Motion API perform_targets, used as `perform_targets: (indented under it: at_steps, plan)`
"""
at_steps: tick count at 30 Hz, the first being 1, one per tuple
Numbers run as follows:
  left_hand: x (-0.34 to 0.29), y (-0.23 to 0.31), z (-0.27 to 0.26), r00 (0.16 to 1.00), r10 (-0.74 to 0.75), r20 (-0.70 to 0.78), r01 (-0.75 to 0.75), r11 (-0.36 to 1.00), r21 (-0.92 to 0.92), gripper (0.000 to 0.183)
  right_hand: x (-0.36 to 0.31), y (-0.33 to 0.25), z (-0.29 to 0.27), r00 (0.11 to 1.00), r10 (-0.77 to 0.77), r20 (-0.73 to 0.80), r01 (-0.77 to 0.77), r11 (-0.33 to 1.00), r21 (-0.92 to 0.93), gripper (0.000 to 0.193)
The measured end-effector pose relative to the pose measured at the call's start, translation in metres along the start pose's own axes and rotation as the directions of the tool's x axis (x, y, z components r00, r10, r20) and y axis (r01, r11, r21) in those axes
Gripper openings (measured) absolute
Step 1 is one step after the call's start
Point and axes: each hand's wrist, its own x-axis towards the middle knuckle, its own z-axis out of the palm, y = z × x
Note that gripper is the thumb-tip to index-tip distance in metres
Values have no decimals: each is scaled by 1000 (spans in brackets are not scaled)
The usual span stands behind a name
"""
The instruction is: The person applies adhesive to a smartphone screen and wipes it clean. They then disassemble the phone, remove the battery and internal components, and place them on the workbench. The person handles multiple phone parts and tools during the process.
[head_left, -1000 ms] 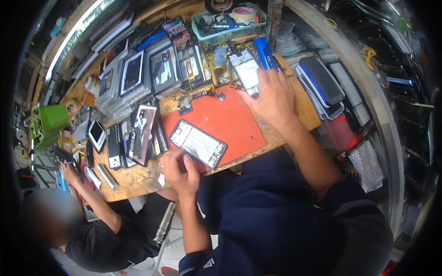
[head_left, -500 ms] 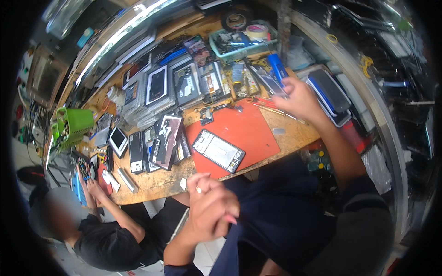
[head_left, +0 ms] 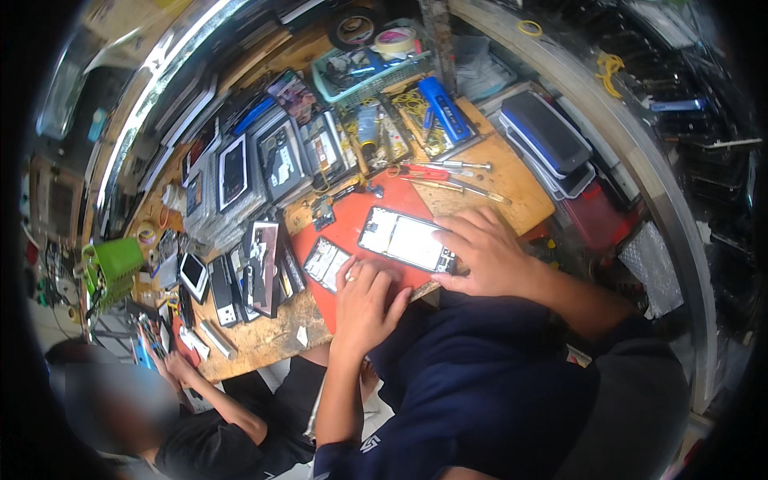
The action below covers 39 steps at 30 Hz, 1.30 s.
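Observation:
Two opened phone frames lie at the red mat. My right hand grips the larger-looking phone frame by its near right end, thumb along the near edge and fingers over the far edge. Its bright, pale inner face is turned up. To its left, the other phone frame has a silvery inside, and my left hand has its bent fingers over the near right end, hiding that part. A small circuit board with flex cable sits by the mat's far edge.
Screwdrivers and red-handled tools lie beyond the mat. Stacked phones and screens stand left, a teal basket at the back. A blue cylindrical tool rests on a tray. A co-worker's hands work at far left.
My right hand has come back from the far right of the table and now holds a phone frame over the mat. My left hand has lowered onto the other frame, which has shifted left.

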Motion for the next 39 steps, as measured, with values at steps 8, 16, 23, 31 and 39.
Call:
perform_targets:
  at_steps: [8,16,23,31,39]
  plan:
    - [-18,18,-10,996,-16,-84,18,1000,22,23,2,66,-33,929,357,96,-331,919,-213,21]
    - [31,31,31,988,90,-122,-93,995,-21,27,4,69,-40,834,505,225,-480,863,-159,16]
    - [47,48,39,980,-6,-201,18,998,60,43,19,43,-66,887,438,-145,-391,880,270,11]
    - [55,16,6,992,-66,111,77,993,-90,92,37,7,-45,915,396,77,-342,658,671,8]
    - [38,16,15,992,-106,66,113,986,-122,84,36,10,-16,946,325,-22,-238,737,633,13]
